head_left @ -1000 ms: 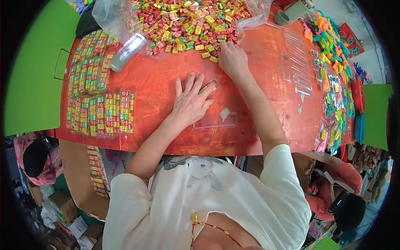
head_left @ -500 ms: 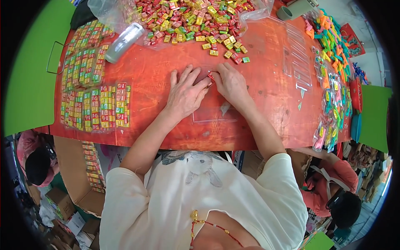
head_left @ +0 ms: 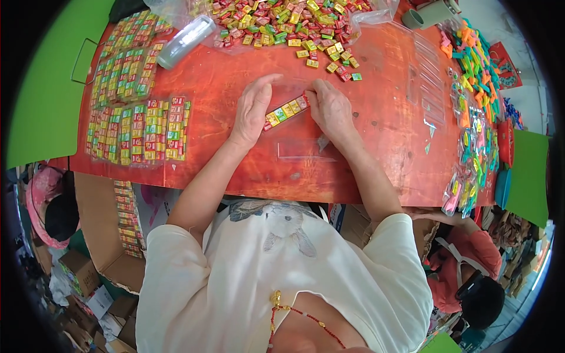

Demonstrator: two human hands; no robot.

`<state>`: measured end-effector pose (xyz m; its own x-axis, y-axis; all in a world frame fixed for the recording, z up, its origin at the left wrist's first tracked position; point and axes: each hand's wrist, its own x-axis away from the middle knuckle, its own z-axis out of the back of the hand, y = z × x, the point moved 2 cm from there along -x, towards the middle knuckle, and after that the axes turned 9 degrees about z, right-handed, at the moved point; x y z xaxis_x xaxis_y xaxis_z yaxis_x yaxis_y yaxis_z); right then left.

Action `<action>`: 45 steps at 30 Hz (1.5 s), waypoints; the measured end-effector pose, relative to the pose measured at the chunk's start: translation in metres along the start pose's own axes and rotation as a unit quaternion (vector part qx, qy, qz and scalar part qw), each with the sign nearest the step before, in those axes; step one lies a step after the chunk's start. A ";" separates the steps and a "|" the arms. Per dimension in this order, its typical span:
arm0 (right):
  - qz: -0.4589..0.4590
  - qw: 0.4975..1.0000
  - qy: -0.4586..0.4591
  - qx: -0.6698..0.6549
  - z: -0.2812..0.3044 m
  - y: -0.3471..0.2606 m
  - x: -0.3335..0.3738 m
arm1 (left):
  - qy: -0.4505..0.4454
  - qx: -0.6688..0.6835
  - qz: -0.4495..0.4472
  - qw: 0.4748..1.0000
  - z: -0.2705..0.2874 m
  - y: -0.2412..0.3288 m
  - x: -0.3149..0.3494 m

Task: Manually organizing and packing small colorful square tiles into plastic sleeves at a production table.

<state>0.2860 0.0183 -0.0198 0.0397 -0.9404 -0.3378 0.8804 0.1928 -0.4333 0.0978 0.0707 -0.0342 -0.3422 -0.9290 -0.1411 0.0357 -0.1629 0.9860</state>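
Note:
Between my hands a narrow row of small red, yellow and green packets (head_left: pixel 286 112) lies slantwise, apparently in a clear tray. My right hand (head_left: pixel 332 110) pinches the row's upper right end, its fingertips bent over it. Beside the lower left end is my left hand (head_left: pixel 253 112), fingers stretched out and the palm turned toward the row. Nearer to me lies a clear plastic tray (head_left: pixel 306 150). A large heap of loose small packets (head_left: pixel 282 23) covers the far middle of the red table (head_left: pixel 235 176).
Filled packet strips (head_left: pixel 138 132) lie in rows at the left, by a grey transparent cylinder (head_left: pixel 186 42). Clear trays (head_left: pixel 425 82) sit at the right, before bagged colourful plastic toys (head_left: pixel 471 141). A green-grey cup (head_left: pixel 412 19) stands far right. Another person (head_left: pixel 471 270) is at the lower right.
My left hand has drawn back leftward and opened, uncovering the row of packets. My right hand stays at its right end. The whole view has shifted slightly.

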 end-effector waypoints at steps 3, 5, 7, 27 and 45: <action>-0.009 0.999 0.000 -0.051 0.005 0.004 -0.002 | -0.012 -0.022 -0.024 0.999 0.000 0.002 0.000; -0.015 0.994 0.003 -0.105 0.004 0.014 -0.003 | -0.030 -0.108 -0.046 0.993 -0.001 0.006 0.001; -0.016 0.987 0.005 -0.162 0.005 0.021 -0.003 | -0.056 -0.257 -0.101 0.959 -0.009 0.004 0.002; 0.085 0.992 -0.011 -0.097 0.006 0.006 0.003 | -0.079 -0.491 -0.096 0.862 -0.025 0.007 0.013; -0.073 0.986 -0.023 -0.147 -0.004 0.025 -0.010 | -0.002 -0.540 -0.131 0.831 -0.030 0.013 0.013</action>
<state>0.3061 0.0340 -0.0301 -0.0504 -0.9747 -0.2179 0.7033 0.1203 -0.7006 0.1223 0.0464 -0.0256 -0.4751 -0.8132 -0.3361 0.7803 -0.5659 0.2663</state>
